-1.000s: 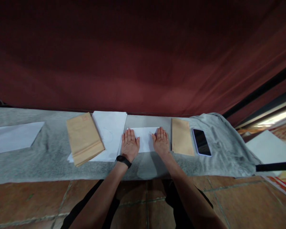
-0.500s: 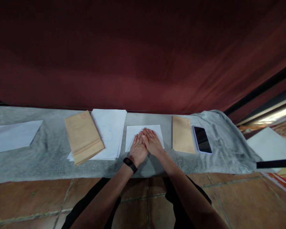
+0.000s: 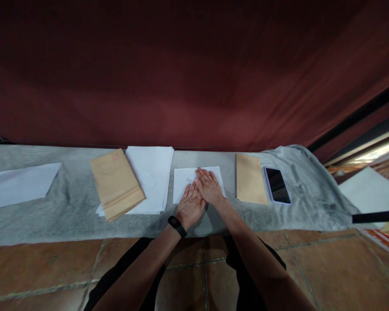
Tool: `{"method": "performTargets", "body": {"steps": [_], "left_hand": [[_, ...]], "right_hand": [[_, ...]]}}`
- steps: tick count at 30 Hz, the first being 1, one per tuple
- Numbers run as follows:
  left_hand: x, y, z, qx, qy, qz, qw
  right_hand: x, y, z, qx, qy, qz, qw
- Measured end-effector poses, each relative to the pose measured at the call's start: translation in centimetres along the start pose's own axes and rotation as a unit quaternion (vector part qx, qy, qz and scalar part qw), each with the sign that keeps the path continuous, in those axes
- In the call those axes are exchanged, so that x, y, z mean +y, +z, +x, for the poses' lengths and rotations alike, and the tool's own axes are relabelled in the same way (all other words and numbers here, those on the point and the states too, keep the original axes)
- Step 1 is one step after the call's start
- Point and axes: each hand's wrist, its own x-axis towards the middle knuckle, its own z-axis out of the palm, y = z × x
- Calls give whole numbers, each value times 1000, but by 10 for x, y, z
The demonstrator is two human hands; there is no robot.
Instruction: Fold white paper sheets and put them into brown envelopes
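A small white sheet of paper (image 3: 180, 179), apparently folded, lies in front of me on the grey cloth. My left hand (image 3: 191, 204), with a black band on its wrist, rests flat on the lower middle of the sheet, fingers stretched forward. Flat on the sheet's upper right is my right hand (image 3: 210, 186), its fingers pointing up and left. The two hands touch where the fingers meet. To the left lies a stack of white paper (image 3: 155, 172), with brown envelopes (image 3: 116, 181) over its left part. Brown envelopes (image 3: 250, 179) also lie right of my hands.
A phone (image 3: 278, 185) lies beside the right-hand envelopes. Another white sheet (image 3: 19, 183) is at the far left of the grey cloth (image 3: 74, 224). Dark red fabric (image 3: 194, 108) hangs behind. A black bar (image 3: 376, 217) crosses the right edge, near a white board (image 3: 372, 192).
My right hand has slid slightly up on the paper and my left hand slightly down, so they overlap less. The view has shifted a little.
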Motion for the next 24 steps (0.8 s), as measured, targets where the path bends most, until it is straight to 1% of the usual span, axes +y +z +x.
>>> {"method": "performTargets", "body": {"steps": [7, 13, 18, 24], "left_hand": [[8, -9, -14, -16, -2, -23, 1000], [12, -17, -27, -35, 1, -33, 999], [17, -20, -37, -41, 5, -29, 999], [25, -22, -47, -43, -11, -26, 999]], "right_hand": [[2, 3, -1, -8, -6, -22, 1000], [1, 1, -2, -13, -9, -26, 1000], [0, 0, -2, -19, -3, -30, 999], [3, 2, -3, -16, -9, -27, 999]]}}
